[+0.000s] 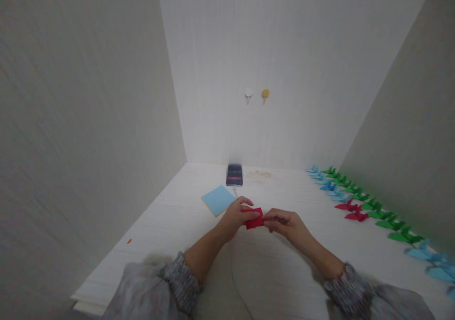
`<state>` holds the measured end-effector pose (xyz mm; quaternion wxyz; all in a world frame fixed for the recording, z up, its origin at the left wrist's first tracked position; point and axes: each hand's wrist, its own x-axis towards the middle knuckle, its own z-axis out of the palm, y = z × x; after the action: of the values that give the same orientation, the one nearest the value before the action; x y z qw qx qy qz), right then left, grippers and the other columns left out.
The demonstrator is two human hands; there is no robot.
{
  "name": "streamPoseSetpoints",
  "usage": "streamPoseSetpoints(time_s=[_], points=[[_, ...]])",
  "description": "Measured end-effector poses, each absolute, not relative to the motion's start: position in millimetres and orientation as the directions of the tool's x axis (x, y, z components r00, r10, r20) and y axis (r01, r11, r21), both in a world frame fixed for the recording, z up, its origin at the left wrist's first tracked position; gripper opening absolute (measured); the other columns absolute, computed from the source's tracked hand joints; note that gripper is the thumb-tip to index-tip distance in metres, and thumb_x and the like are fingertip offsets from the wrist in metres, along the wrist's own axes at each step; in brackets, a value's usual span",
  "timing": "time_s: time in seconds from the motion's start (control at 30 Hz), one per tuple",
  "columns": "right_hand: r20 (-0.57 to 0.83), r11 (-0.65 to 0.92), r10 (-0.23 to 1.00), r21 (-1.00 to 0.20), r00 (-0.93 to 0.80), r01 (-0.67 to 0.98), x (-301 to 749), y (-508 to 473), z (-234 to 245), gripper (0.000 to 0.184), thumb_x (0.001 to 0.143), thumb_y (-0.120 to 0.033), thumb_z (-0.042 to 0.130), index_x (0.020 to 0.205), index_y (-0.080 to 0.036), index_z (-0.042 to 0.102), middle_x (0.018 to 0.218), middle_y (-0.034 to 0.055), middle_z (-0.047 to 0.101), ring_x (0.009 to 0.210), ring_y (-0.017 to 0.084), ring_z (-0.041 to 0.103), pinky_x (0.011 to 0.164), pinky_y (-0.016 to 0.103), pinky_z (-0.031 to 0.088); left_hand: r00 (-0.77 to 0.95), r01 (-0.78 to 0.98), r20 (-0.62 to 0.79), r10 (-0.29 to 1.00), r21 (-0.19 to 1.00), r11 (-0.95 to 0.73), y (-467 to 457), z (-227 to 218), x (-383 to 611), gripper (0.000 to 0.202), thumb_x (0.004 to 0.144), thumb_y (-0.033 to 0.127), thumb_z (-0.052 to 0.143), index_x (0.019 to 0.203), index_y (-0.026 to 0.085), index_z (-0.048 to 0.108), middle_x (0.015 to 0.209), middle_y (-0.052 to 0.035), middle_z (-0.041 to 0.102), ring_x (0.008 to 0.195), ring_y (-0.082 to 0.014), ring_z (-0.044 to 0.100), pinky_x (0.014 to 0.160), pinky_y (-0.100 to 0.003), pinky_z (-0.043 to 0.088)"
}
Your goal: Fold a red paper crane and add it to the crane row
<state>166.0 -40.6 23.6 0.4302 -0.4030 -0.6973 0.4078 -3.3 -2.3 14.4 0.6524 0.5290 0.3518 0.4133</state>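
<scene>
Between my hands is a small folded piece of red paper (254, 219), held just above the white table. My left hand (236, 215) grips its left side, with the thumb lying across the front. At the right edge, the thumb and fingers of my right hand (282, 220) pinch the paper. Just behind my left hand lies a stack of square paper (217, 199) with a light blue sheet on top; its near corner is close to my fingers.
A phone (234, 175) with a white cable (232, 268) stands against the back wall. Rows of green paper cranes (380, 212), blue ones (329, 186) and red ones (351, 210) line the right side. Two hooks (265, 94) are on the wall. An orange scrap (129, 241) lies at left.
</scene>
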Motion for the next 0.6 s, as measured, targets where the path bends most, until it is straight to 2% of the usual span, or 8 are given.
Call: streamPoseSetpoints(time_s=[0.1,0.17,0.4,0.5,0.6], points=[[0.194,0.267,0.922,-0.945,-0.335,0.188,166.1,-40.4,19.2,0.020,0.072,-0.033,0.056,0.079,-0.015,0.062,0.056,-0.0009,0.056,0.046,0.008,0.049,0.047,0.022,0.040,0.409,-0.099,-0.011,0.913,0.994,0.056,-2.1,11.2,-3.4,0.043,0.052,0.030,0.070,0.080,0.015,0.042,0.057,0.0013,0.055,0.045,-0.0088,0.051,0.043,-0.019,0.032],[0.191,0.279,0.911,-0.938,-0.367,0.207,166.0,-41.0,16.6,0.021,0.075,-0.033,0.052,0.081,-0.015,0.061,0.053,-0.0016,0.056,0.042,0.008,0.048,0.043,0.020,0.039,0.431,-0.088,0.001,0.902,0.995,0.041,-2.2,9.8,-2.8,0.040,0.051,0.029,0.071,0.076,0.014,0.043,0.056,0.0021,0.054,0.045,-0.0081,0.050,0.043,-0.018,0.032],[0.202,0.349,0.895,-0.873,-0.398,0.342,161.2,-46.3,14.4,0.020,0.082,-0.032,0.040,0.078,-0.017,0.052,0.045,-0.0045,0.054,0.032,0.005,0.043,0.035,0.016,0.032,0.530,-0.230,-0.016,0.848,0.960,0.162,-5.1,13.6,-0.5,0.035,0.052,0.024,0.070,0.077,0.013,0.048,0.063,-0.0001,0.057,0.053,-0.0076,0.052,0.052,-0.020,0.038],[0.211,0.366,0.897,-0.849,-0.389,0.382,160.9,-47.6,16.3,0.021,0.082,-0.033,0.041,0.077,-0.017,0.054,0.044,-0.0047,0.053,0.032,0.005,0.041,0.034,0.016,0.031,0.566,-0.228,-0.038,0.823,0.953,0.200,-6.1,15.2,-1.4,0.036,0.052,0.025,0.070,0.078,0.014,0.048,0.063,-0.0005,0.058,0.050,-0.0084,0.052,0.050,-0.022,0.040],[0.209,0.379,0.890,-0.833,-0.404,0.403,164.1,-47.2,19.7,0.021,0.079,-0.033,0.046,0.082,-0.017,0.059,0.048,-0.0030,0.055,0.036,0.006,0.044,0.038,0.017,0.035,0.575,-0.220,-0.051,0.816,0.952,0.214,-6.2,16.0,-2.8,0.037,0.052,0.024,0.069,0.080,0.014,0.047,0.066,-0.0021,0.059,0.051,-0.0103,0.054,0.047,-0.022,0.041]])
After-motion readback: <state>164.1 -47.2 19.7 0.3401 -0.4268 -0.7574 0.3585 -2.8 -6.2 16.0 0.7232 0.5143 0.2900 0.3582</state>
